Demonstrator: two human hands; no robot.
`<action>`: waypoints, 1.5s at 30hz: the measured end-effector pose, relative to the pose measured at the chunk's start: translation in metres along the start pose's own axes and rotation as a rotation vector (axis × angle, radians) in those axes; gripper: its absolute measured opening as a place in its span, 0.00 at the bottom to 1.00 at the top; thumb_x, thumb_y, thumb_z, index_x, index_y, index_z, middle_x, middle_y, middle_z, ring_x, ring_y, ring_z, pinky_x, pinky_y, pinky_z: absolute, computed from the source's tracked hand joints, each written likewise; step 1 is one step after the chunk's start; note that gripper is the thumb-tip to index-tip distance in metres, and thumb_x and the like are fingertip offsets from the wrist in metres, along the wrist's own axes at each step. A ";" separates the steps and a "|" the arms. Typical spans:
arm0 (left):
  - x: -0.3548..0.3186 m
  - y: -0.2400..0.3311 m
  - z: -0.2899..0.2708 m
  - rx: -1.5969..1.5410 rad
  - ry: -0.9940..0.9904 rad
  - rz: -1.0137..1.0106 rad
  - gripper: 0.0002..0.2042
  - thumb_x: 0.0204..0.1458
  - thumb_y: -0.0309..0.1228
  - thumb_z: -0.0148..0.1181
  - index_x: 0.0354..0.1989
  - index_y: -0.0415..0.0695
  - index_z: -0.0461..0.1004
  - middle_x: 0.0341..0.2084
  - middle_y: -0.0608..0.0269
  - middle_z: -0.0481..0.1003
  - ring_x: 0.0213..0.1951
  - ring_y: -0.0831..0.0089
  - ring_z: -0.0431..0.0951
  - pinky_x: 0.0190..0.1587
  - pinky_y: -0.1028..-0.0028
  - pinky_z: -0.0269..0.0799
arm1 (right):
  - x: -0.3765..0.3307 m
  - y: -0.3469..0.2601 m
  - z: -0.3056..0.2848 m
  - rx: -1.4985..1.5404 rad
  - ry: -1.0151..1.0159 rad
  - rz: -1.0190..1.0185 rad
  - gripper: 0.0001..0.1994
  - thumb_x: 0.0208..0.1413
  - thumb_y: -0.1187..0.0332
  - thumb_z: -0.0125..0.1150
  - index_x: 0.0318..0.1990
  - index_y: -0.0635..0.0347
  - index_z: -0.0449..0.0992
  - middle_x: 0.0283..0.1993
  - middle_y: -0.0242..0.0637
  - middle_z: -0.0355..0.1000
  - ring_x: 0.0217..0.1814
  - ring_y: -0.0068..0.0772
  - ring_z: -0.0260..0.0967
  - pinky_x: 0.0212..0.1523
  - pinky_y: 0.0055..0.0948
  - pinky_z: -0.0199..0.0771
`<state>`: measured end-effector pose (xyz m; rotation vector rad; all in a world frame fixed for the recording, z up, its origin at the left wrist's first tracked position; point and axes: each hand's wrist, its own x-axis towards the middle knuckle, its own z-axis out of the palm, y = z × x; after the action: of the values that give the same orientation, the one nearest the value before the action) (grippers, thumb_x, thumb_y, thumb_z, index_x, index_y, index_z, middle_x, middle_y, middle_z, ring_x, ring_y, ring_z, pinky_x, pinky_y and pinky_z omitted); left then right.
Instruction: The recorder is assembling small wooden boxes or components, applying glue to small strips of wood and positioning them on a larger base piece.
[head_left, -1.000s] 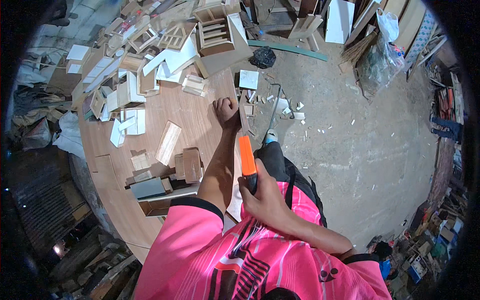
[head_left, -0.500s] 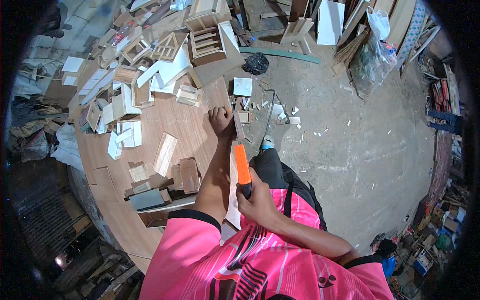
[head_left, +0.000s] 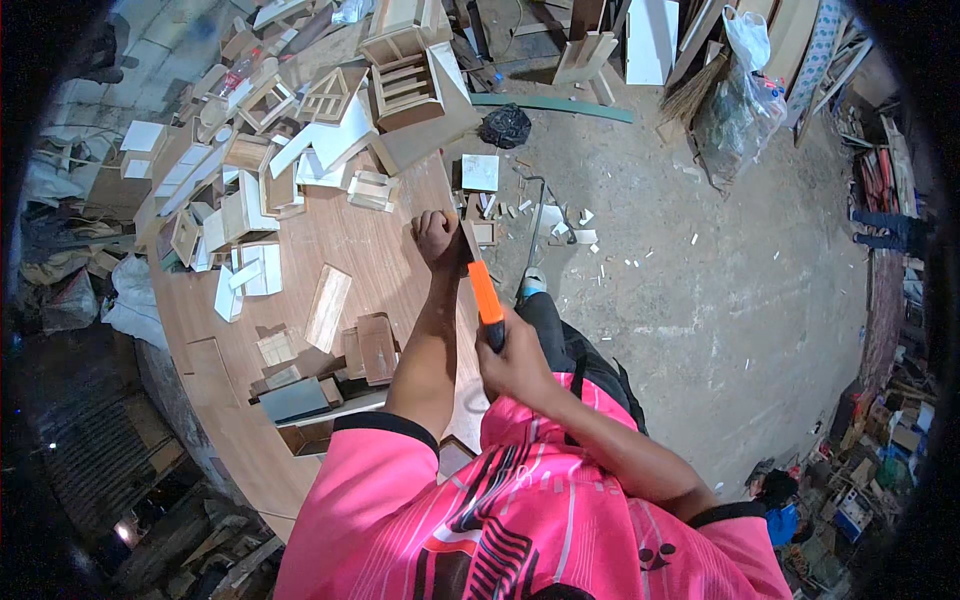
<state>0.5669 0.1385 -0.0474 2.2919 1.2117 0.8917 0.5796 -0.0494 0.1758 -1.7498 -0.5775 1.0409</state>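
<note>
Orange knife (head_left: 486, 293) in right grip (head_left: 512, 352); wooden table (head_left: 380, 250).

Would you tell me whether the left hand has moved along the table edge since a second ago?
No: the left hand remains fisted at the table edge beside the orange tool.

Round table (head_left: 300, 440) sits left of the person, floor (head_left: 700, 260) to the right. Left hand (head_left: 438, 238) rests at the table's right edge on a small wood strip (head_left: 472, 240); right hand (head_left: 515, 358) nearer the body grips a cutter (head_left: 486, 298). Flat board (head_left: 328, 308) lies left of the forearm, small blocks (head_left: 368, 348) just behind it; shelf box (head_left: 405, 88) at the far end.
</note>
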 end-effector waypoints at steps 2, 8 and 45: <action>0.000 -0.004 0.000 -0.041 -0.011 0.021 0.11 0.50 0.31 0.55 0.19 0.43 0.64 0.23 0.60 0.67 0.33 0.57 0.65 0.41 0.62 0.60 | 0.011 -0.002 0.004 -0.004 -0.013 -0.004 0.09 0.46 0.79 0.53 0.36 0.65 0.65 0.20 0.38 0.60 0.24 0.23 0.59 0.26 0.28 0.63; -0.004 -0.009 -0.002 0.058 -0.028 -0.099 0.11 0.49 0.33 0.55 0.20 0.44 0.65 0.25 0.59 0.68 0.34 0.57 0.65 0.42 0.61 0.59 | -0.032 -0.036 0.002 0.086 -0.011 0.007 0.08 0.47 0.79 0.53 0.36 0.65 0.66 0.23 0.38 0.61 0.26 0.20 0.59 0.28 0.26 0.64; -0.008 -0.017 0.002 0.035 0.001 -0.116 0.13 0.51 0.36 0.54 0.20 0.43 0.66 0.24 0.58 0.67 0.34 0.56 0.65 0.44 0.60 0.58 | -0.044 -0.027 0.010 0.074 -0.054 0.047 0.15 0.45 0.82 0.53 0.43 0.64 0.65 0.23 0.42 0.63 0.23 0.27 0.62 0.30 0.28 0.67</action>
<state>0.5552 0.1405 -0.0618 2.2223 1.3550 0.8363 0.5501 -0.0665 0.2153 -1.6821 -0.5276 1.1316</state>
